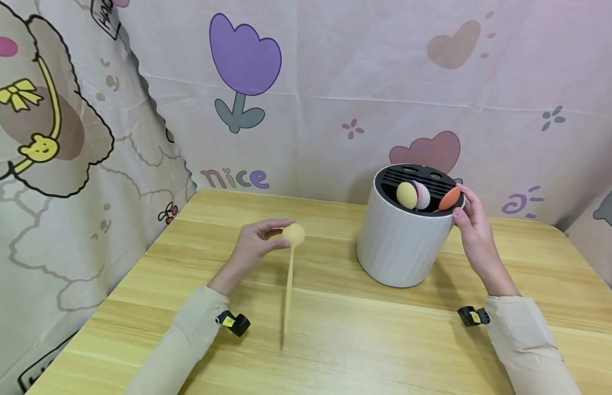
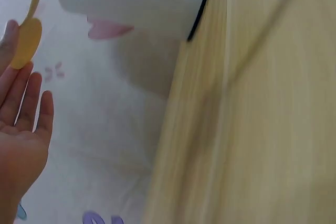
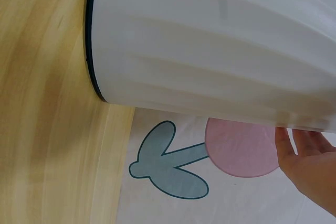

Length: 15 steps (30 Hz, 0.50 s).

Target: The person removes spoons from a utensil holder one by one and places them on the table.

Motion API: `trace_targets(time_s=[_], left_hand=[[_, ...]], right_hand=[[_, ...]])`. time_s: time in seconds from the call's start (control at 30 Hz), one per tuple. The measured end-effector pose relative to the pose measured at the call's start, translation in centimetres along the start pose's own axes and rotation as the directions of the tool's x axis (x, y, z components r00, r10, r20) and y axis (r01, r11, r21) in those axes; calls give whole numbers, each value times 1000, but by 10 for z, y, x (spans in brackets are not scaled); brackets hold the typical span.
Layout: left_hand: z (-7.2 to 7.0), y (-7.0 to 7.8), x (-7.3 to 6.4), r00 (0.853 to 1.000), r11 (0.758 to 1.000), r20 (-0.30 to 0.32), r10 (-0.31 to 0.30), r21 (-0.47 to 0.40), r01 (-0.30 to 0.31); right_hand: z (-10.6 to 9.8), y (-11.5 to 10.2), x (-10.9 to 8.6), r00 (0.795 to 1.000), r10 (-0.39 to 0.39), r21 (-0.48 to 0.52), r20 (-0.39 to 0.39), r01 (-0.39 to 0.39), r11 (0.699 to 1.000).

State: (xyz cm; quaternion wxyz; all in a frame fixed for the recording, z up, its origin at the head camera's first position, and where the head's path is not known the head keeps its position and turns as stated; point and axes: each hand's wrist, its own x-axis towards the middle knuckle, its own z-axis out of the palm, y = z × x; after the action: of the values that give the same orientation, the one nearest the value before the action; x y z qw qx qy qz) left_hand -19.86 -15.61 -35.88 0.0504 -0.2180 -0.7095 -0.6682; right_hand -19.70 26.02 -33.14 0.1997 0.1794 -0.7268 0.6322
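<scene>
My left hand (image 1: 256,241) pinches a pale yellow long-handled spoon (image 1: 293,235) by its round head between thumb and fingers. Its thin handle slants down in front of the hand, above the table. In the left wrist view the spoon head (image 2: 27,44) shows edge-on between thumb and fingertips, with the other fingers extended. My right hand (image 1: 476,241) rests thumb and fingers against the upper right side of a white ribbed utensil holder (image 1: 404,247) with a black slotted top. In the right wrist view its fingertips touch the holder's wall (image 3: 220,61).
Inside the holder's opening sit a yellow rounded head (image 1: 407,195), a pink and white one (image 1: 423,196) and an orange one (image 1: 449,198). The holder stands at the back right of the wooden table (image 1: 335,345). A printed cloth (image 1: 326,66) hangs behind.
</scene>
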Motion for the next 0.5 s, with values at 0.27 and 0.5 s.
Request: trace_targets(time_s=[0.27,0.5], left_hand=[[-23,-16,3,994,994,-13,-106,4,106],[-30,-23,10,991,989,8,-136,56,135]], right_hand=[[1,2,-1,1000,-11,7,0,11,1000],[-1,1,1,1000,-16,15,-4,16,1000]])
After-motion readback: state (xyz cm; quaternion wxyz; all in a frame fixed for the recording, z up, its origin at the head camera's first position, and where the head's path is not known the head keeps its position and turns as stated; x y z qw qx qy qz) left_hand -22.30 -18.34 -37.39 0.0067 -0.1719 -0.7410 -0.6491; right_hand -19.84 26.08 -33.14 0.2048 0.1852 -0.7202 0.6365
